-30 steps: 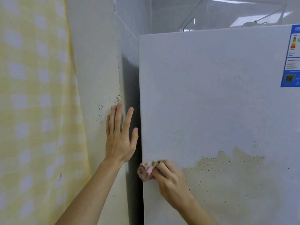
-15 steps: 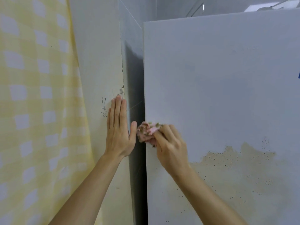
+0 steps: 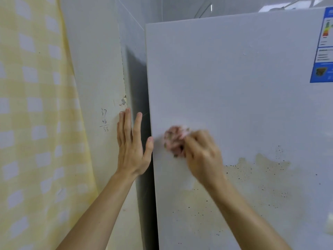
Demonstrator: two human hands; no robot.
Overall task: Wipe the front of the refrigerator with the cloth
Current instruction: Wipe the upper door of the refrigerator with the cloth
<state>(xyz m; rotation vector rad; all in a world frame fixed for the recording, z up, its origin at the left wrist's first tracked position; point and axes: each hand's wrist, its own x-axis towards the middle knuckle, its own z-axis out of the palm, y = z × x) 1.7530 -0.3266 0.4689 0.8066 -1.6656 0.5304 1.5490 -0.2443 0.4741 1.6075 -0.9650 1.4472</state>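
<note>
- The right hand [image 3: 201, 156] is clenched around a bunched pink cloth [image 3: 174, 139], pressing it to the refrigerator front [image 3: 234, 87] — near that door's left edge, above the brownish speckled stain [image 3: 261, 177].
- The left hand [image 3: 132, 148] lies flat with fingers spread, grasping nothing, on the wall [image 3: 97, 69] left of the refrigerator — thumb at the door's edge.
- A yellow checked curtain [image 3: 32, 123] hangs farther left of the refrigerator.
</note>
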